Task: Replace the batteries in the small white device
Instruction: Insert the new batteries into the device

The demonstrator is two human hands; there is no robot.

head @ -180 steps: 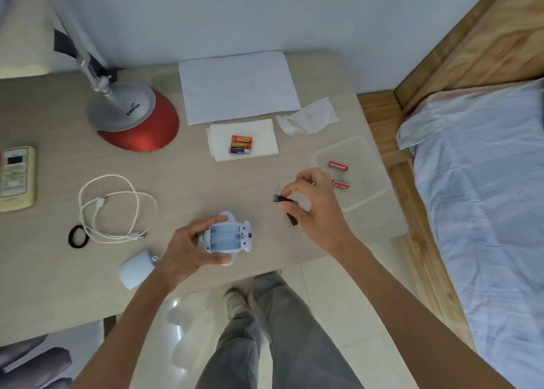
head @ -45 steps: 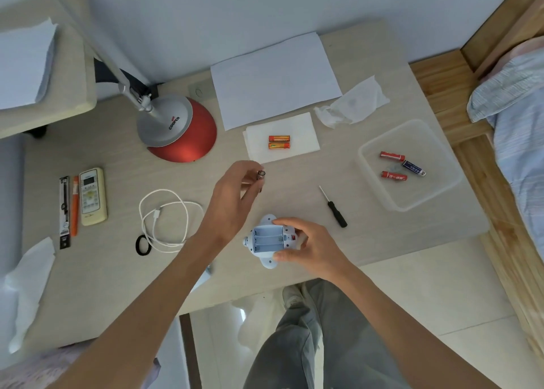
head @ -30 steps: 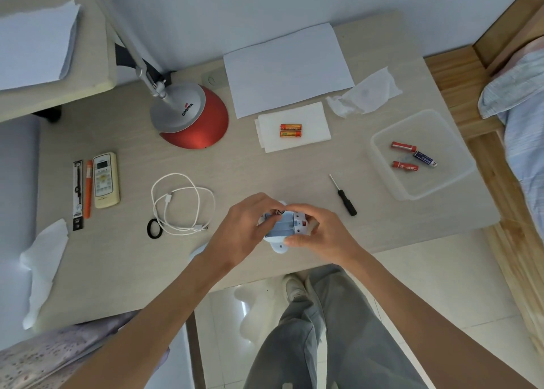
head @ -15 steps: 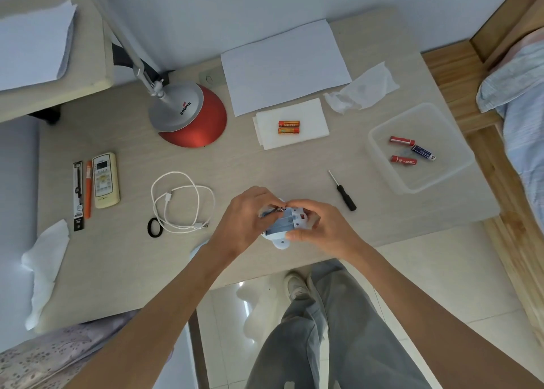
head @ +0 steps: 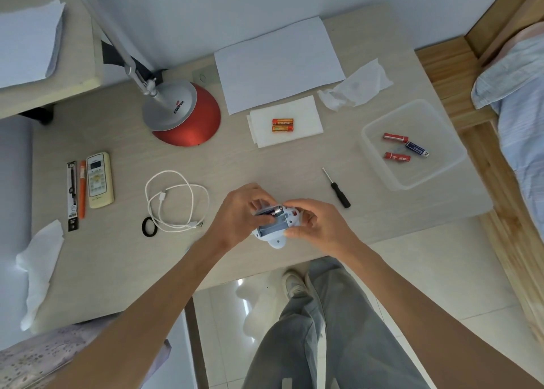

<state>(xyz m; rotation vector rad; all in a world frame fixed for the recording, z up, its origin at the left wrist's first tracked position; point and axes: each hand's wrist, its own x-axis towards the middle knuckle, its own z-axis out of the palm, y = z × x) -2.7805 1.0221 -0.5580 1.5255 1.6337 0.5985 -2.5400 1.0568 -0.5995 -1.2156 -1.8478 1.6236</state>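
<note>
The small white device (head: pixel 276 230) is held just above the desk's front edge, its open battery bay facing up. My right hand (head: pixel 316 226) grips its right side. My left hand (head: pixel 240 215) pinches a battery (head: pixel 275 211) whose metal end sits at the far slot of the bay. Two orange batteries (head: pixel 282 125) lie on a folded white tissue (head: pixel 306 117) further back. A clear plastic tub (head: pixel 435 164) at the right holds two red batteries (head: pixel 396 147) and a blue one (head: pixel 416 148).
A small black screwdriver (head: pixel 338 191) lies right of my hands. A coiled white cable (head: pixel 173 203) and black ring (head: pixel 148 226) lie to the left, with a remote (head: pixel 98 179) and pens beyond. A red-based lamp (head: pixel 182 114), white paper (head: pixel 279 61) and crumpled tissue (head: pixel 356 86) are at the back.
My left hand carried a battery from above the desk down to the device and now has it at the bay. My right hand has kept hold of the device.
</note>
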